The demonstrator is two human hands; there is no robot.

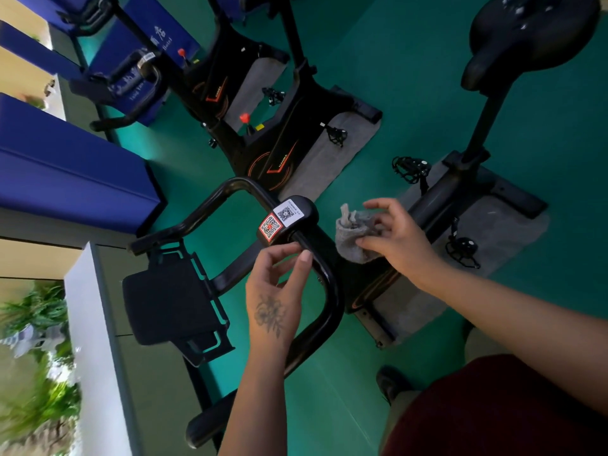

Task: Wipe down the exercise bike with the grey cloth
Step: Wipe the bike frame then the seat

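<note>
The right hand pinches a bunched grey cloth in its fingers, just beside the bike's handlebar. The left hand hovers at the bar's clamp, fingers loosely spread, gripping nothing. The bike stands on a mat on the green floor. Best practice looks like steadying the bar with the left, opening the cloth flatter, and wiping along the tube.

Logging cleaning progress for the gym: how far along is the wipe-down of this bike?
No finished wiping shows. In hand: the right hand holds the bunched grey cloth beside the handlebar, not on it, while the left hand hovers at the bar with fingers relaxed. Left: handlebar, seat, frame and pedals, as far as can be judged.
</note>
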